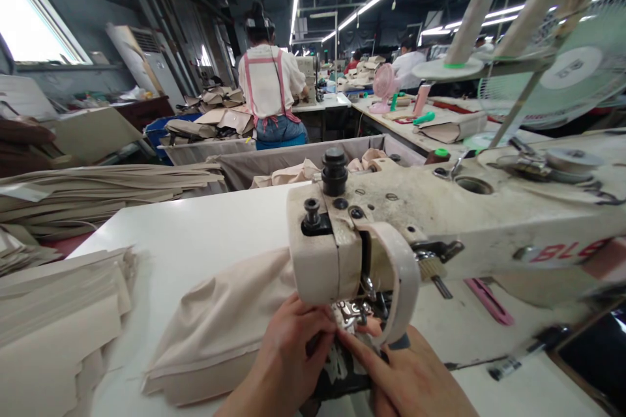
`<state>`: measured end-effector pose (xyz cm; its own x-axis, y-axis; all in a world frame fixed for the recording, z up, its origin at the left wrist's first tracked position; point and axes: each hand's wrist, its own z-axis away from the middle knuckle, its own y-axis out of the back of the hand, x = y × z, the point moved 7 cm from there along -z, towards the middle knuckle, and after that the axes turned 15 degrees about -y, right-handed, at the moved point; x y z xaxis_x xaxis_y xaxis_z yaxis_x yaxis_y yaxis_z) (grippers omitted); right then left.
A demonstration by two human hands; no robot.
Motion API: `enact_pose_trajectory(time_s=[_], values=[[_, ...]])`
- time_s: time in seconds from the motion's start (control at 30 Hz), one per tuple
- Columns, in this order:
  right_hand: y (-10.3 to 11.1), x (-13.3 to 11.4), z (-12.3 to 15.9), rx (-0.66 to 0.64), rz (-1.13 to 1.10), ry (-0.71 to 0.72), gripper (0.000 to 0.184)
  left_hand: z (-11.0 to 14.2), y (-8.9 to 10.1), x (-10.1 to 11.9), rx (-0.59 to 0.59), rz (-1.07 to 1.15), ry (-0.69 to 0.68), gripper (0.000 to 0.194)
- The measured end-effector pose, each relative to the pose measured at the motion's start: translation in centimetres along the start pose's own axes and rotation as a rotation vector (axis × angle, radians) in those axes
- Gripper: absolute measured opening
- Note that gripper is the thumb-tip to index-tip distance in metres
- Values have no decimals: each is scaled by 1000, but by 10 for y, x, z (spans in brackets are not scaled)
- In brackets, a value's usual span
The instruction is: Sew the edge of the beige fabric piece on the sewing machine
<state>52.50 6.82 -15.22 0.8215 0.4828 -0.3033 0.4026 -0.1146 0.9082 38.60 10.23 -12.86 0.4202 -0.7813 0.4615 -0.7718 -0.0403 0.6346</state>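
A worn white sewing machine [440, 221] fills the right half of the head view. Its needle and presser foot [355, 313] sit just below the machine head. My left hand [288, 358] lies on beige fabric [220, 326] with its fingers curled against the foot's left side. My right hand [405, 378] reaches in from the right, its forefinger stretched out along the cloth toward the foot. Both hands press on the fabric under the needle. The machine head hides my fingertips in part.
Stacks of cut beige pieces [53, 326] lie at the left on the white table [195, 228]. A fabric-lined bin [293, 159] stands behind the table. A person in a pink-strapped apron [268, 94] works farther back. Thread cones [472, 19] and a fan [572, 71] stand at the right.
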Motion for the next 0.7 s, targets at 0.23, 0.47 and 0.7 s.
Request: enact_pose_trajectory(time_s=[0.23, 0.47, 0.7], values=[[13, 7, -1, 24, -99, -52, 58, -1, 5, 7, -6, -81, -85, 16], [13, -3, -8, 53, 85, 37, 61, -3, 6, 6, 62, -46, -75, 17], [27, -5, -19, 55, 58, 30, 54, 2, 1, 1, 65, -30, -19, 19]])
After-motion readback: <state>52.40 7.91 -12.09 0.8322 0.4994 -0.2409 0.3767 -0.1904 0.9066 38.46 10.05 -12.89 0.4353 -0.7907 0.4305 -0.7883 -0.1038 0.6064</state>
